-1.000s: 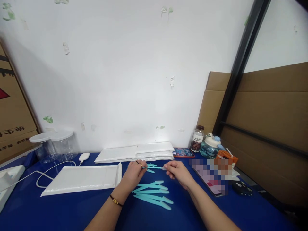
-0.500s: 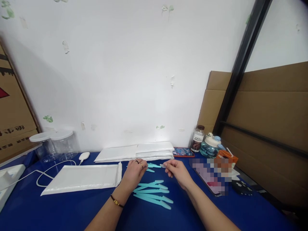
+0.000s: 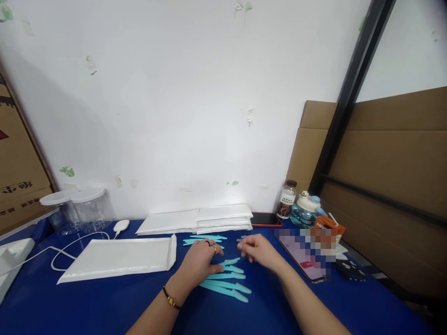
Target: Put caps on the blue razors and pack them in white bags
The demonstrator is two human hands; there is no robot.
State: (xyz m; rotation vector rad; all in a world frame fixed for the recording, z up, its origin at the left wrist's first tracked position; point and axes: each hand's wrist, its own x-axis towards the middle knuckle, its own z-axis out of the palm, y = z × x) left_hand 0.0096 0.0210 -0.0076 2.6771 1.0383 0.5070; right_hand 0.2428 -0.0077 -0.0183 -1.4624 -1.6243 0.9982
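Turquoise sticks (image 3: pixel 239 276) are fanned across the blue surface (image 3: pixel 101 304), partly covered by the left hand (image 3: pixel 203 259). They can be judged light, stiff and smooth, best pinched at mid-length. The left fingers are curled loosely; the right hand's (image 3: pixel 258 251) fingertips are bunched beside translucent pieces (image 3: pixel 241 238); whether either hand grips anything cannot be told. Clear jars (image 3: pixel 92 215), white-lidded, are placed far left; a brown-capped bottle (image 3: pixel 287 201) and a blue-tinted bottle (image 3: pixel 303 217) are grouped right.
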